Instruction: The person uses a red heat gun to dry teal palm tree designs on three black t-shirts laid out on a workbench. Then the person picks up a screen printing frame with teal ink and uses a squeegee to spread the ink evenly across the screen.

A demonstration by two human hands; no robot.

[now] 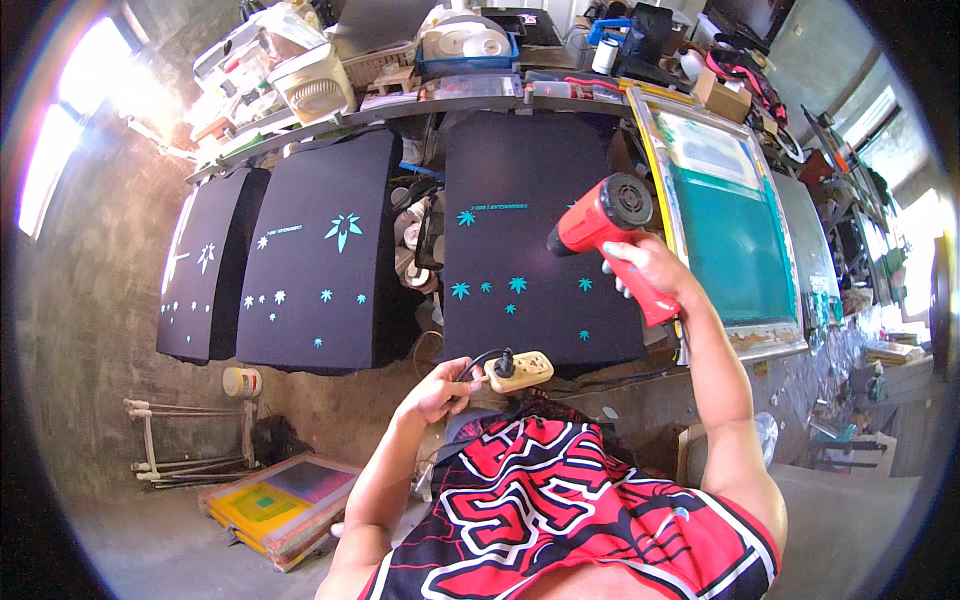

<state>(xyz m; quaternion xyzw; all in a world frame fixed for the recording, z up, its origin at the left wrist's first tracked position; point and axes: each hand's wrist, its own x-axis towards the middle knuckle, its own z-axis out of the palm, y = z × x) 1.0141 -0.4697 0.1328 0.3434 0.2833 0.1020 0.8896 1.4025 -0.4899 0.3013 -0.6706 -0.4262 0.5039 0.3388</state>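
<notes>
My right hand is wrapped round the handle of a red hair dryer, held above a black fabric panel. Its nozzle points left, toward the fabric. Small teal leaf shapes are printed on that panel. Lower down, near the panel's front edge, my left hand grips a cream extension socket by its cord end. A black plug sits in the socket. More black panels, a middle one and a far-left one, carry teal and pale leaf prints.
Right of the panel leans a screen-printing frame with teal ink on its mesh. A cluttered shelf behind holds a small fan and a blue basin. On the floor at left lie stacked screens beside a white rack.
</notes>
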